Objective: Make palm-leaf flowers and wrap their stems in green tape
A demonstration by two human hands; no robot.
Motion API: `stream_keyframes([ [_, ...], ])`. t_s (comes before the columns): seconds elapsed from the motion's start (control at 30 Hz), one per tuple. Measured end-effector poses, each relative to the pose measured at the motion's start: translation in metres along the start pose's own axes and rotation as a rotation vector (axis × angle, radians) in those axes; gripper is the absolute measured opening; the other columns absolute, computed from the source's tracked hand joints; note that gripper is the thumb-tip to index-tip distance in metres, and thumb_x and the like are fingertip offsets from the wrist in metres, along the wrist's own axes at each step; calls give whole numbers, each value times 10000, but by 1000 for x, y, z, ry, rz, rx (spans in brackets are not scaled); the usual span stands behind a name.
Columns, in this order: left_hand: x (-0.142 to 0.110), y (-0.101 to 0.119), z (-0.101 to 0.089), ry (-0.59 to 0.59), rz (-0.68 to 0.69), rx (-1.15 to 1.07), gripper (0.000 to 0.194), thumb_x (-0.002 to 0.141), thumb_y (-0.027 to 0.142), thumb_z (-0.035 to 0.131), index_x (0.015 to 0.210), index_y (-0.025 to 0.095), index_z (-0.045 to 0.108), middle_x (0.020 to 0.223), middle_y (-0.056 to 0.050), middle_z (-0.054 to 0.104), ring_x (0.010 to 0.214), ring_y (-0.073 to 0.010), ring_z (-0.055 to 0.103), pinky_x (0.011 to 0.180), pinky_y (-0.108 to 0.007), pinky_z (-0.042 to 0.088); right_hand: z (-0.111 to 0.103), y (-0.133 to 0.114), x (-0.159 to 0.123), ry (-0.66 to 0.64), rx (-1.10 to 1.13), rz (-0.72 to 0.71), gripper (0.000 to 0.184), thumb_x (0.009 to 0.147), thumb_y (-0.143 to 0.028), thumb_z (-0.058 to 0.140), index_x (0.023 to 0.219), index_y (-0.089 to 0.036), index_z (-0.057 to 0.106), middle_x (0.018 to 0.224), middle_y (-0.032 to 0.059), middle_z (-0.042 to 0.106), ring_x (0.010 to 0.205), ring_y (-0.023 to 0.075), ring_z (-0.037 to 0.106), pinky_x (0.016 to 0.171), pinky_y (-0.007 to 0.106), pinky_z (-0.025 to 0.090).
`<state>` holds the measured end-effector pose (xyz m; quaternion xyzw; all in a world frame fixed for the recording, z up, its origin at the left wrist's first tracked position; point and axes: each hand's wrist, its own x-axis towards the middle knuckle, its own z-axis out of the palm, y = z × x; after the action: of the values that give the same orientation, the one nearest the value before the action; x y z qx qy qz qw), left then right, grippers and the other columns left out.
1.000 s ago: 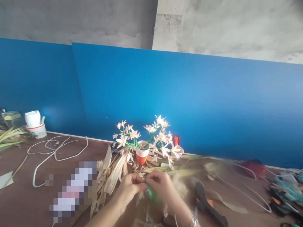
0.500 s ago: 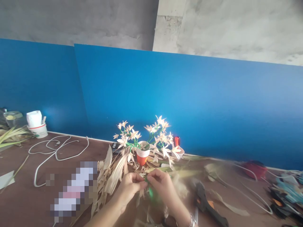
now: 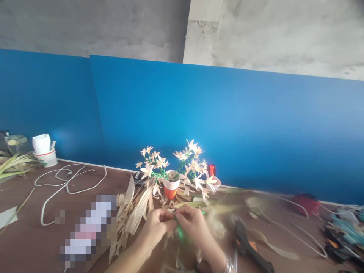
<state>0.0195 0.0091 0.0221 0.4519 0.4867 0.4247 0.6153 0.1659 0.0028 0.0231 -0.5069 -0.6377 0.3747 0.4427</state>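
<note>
My left hand (image 3: 159, 224) and my right hand (image 3: 191, 223) meet in front of the paper cups, fingers pinched together. Between them a thin green strip (image 3: 180, 232) shows, blurred at its lower end; what else the fingertips hold is hidden. A bit of green also pokes out beyond the right hand. Just behind stands a stack of paper cups (image 3: 171, 188), white above and orange below. Cream flowers (image 3: 196, 166) made of dry husk, on green stems, spread to both sides of it.
Dry husks (image 3: 142, 208) lie left of the hands. A black glue gun (image 3: 247, 244) rests to the right, near a loose husk strip (image 3: 275, 246). White cable (image 3: 68, 184) and a white tub (image 3: 47, 157) are at left. A blue partition (image 3: 199, 113) stands behind the table.
Both hands stay pinched together in nearly the same place. The right hand has turned slightly, and a bit of green now shows past its far side.
</note>
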Motion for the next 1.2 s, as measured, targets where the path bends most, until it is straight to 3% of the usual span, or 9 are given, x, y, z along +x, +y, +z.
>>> stream_keyframes([
  [0.33, -7, 4, -3, -56, -65, 10, 235, 508, 272, 780, 659, 128, 672, 534, 11, 616, 518, -120, 497, 566, -253, 362, 2, -1, 2, -28, 208, 156, 211, 696, -328, 639, 631, -128, 660, 515, -13, 544, 470, 89, 429, 454, 210, 321],
  [0.5, -13, 8, -4, -129, -50, -52, 310, 596, 433, 732, 655, 133, 680, 562, -4, 611, 591, -133, 502, 610, -254, 357, 0, 0, 1, -80, 323, 183, 269, 703, -390, 649, 636, -129, 659, 493, -5, 560, 431, 78, 408, 436, 208, 306],
  [0.73, -11, 13, -6, -186, -12, 89, 385, 574, 507, 719, 601, 128, 662, 472, 43, 490, 490, -88, 338, 510, -236, 238, -1, -2, 0, -109, 323, 219, 249, 697, -366, 660, 648, -122, 672, 474, -22, 522, 427, 66, 388, 425, 199, 281],
  [1.0, -5, 6, -9, -59, -37, 78, 279, 534, 385, 762, 642, 147, 664, 607, 4, 638, 612, -144, 515, 618, -259, 362, -8, -15, -1, -68, 239, 278, 232, 721, -305, 610, 858, -141, 700, 675, 26, 636, 519, 102, 508, 474, 210, 373],
  [1.2, -7, 9, -8, -56, -86, -21, 204, 526, 317, 776, 589, 158, 664, 550, 22, 610, 578, -126, 487, 606, -249, 354, -8, -13, -2, -74, 215, 275, 199, 722, -257, 586, 843, -149, 702, 655, 29, 639, 527, 113, 521, 485, 218, 386],
])
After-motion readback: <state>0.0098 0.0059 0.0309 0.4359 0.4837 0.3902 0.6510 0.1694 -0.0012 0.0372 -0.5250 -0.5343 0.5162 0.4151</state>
